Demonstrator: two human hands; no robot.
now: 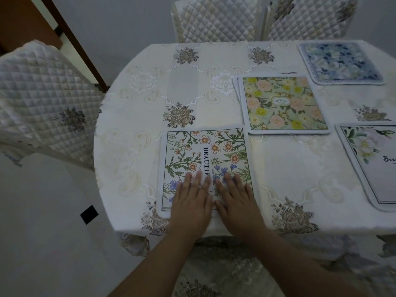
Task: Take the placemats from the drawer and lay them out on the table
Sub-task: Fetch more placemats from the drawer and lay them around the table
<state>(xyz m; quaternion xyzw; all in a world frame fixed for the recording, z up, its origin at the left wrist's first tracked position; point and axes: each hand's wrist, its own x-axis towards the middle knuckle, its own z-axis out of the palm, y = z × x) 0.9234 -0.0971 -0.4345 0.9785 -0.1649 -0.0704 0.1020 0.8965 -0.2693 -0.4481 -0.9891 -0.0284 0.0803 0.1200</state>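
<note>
Daisy placemat (205,153) lengthwise away, flat under left hand (190,202), right hand (237,202).

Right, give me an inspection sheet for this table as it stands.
Surface: round table under a cream embroidered cloth.
Job's things: daisy placemat at the near edge; yellow-and-pink floral placemat on top of a small stack near the middle; blue floral placemat at the far right; white-flower placemat cut off by the right edge of the picture.
Clutter: nothing seen.
Hands: left hand and right hand lie flat, side by side, pressing on the daisy placemat.
Cables: nothing seen.
Surroundings: quilted chair covers at the left and behind; pale tiled floor.
</note>
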